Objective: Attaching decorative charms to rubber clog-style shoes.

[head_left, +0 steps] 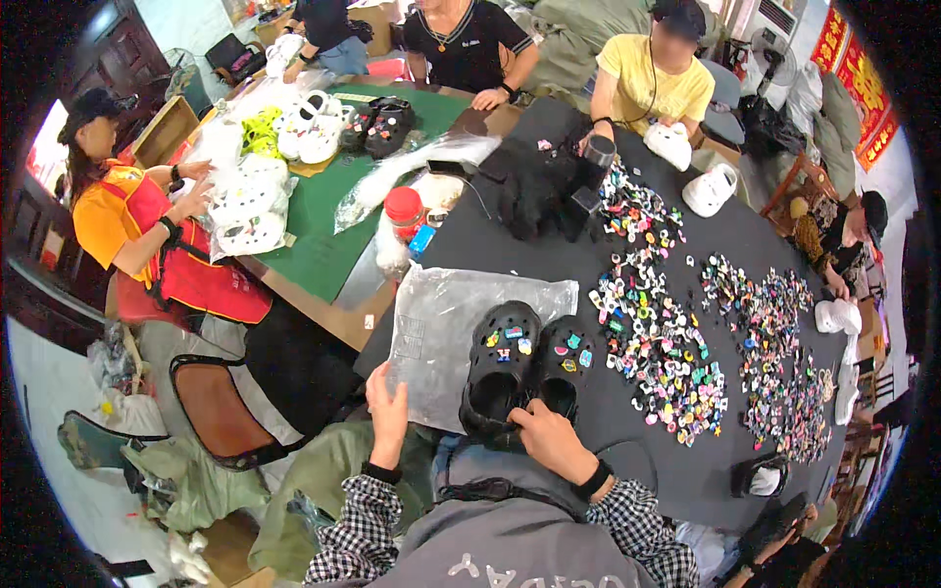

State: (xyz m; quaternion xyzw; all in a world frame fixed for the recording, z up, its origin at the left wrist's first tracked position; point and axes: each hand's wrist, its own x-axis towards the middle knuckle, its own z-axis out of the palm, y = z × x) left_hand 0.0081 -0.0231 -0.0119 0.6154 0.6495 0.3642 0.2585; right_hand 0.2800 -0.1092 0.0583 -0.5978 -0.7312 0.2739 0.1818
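A pair of black clogs (524,367) is steadied at the worktop's (686,470) near edge by the right hand (549,436), fingers seemingly curled over a heel. The left hand (389,407), fingers together, pins the clear plastic bag (441,323) flat.

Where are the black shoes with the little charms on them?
In the head view, the pair of black clogs sits at the near table edge, under the right hand, between the clear plastic bag and the colourful charms.
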